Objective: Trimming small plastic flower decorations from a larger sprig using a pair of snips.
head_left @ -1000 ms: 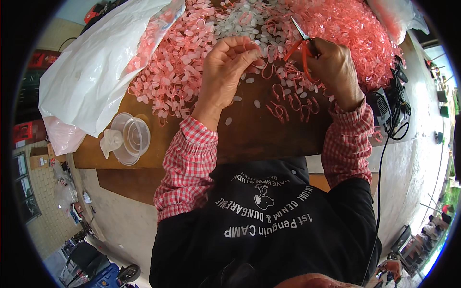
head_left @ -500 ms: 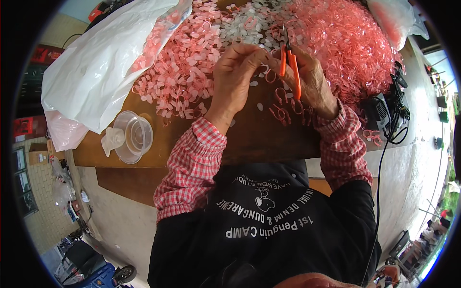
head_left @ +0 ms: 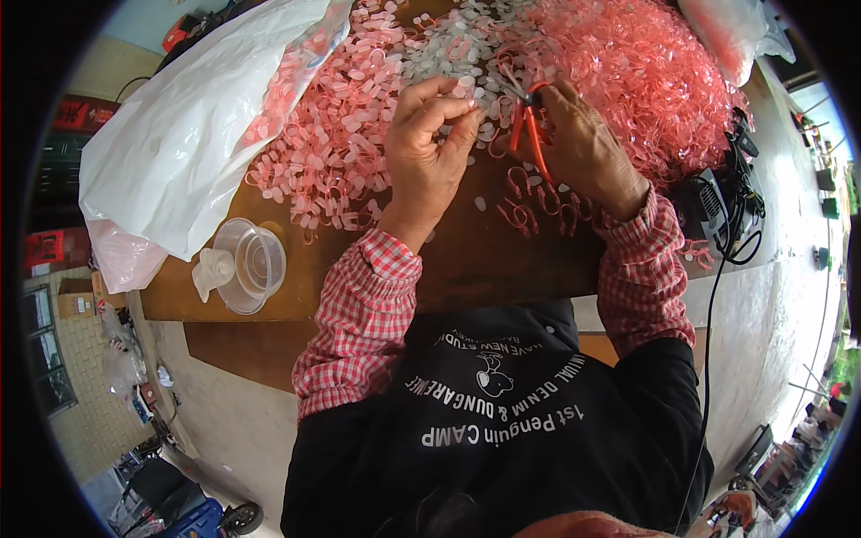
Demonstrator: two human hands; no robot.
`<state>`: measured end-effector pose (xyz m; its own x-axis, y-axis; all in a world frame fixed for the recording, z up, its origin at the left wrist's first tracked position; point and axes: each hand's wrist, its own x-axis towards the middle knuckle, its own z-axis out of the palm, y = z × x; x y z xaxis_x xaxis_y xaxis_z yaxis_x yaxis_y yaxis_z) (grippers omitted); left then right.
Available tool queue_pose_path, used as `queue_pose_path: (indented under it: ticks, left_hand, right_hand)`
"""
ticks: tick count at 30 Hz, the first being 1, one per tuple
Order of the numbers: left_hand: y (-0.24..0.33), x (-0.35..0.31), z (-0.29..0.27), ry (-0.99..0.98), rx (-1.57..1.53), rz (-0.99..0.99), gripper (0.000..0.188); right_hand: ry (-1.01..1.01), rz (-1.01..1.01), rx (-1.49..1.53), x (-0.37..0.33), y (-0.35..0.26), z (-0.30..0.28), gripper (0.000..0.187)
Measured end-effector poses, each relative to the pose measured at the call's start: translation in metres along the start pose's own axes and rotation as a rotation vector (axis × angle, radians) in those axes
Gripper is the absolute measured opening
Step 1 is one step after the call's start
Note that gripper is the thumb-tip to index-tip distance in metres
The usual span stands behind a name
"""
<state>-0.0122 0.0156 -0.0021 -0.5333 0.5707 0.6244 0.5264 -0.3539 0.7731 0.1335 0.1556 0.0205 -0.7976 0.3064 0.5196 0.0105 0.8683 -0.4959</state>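
My left hand [head_left: 429, 148] is closed in a pinch over the table, palm partly turned up. At its fingertips is a small pale oval plastic piece [head_left: 465, 87]; how much more of the piece the fingers cover is hidden. My right hand [head_left: 592, 148] grips a pair of snips [head_left: 533, 139] with orange-red handles, their metal tips pointing up and left, a short way from the left fingers. Several pink looped plastic pieces [head_left: 518, 215] lie on the table below the right hand. Beyond both hands spreads a patch of whitish oval pieces [head_left: 444, 49].
Heaps of pink plastic pieces lie left [head_left: 345, 125] and right [head_left: 628, 67] on the brown table [head_left: 466, 260]. A large white bag [head_left: 193, 130] covers the far left. Near it stand a clear round tub [head_left: 260, 269] and a small whitish object [head_left: 213, 272]. Black cables [head_left: 740, 215] hang at the right.
The hands have moved apart. The left fingers have turned upward with the pale piece showing, and the snips have tilted left, their tips now lower.
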Motion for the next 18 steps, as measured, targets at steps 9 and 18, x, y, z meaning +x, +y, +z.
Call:
queue_pose_path:
  ticks: [9,18]
  left_hand:
    - [0.0096,0.0014,0.0016,-0.051,0.24,0.181,0.016]
    - [0.0101,0.0024,0.004,-0.103,0.178,0.137,0.014]
  right_hand:
    - [-0.087,-0.052,-0.095,-0.0001,-0.0118,0.0039,0.041]
    - [-0.107,-0.007,-0.173,-0.0069,-0.0064,0.0009,0.036]
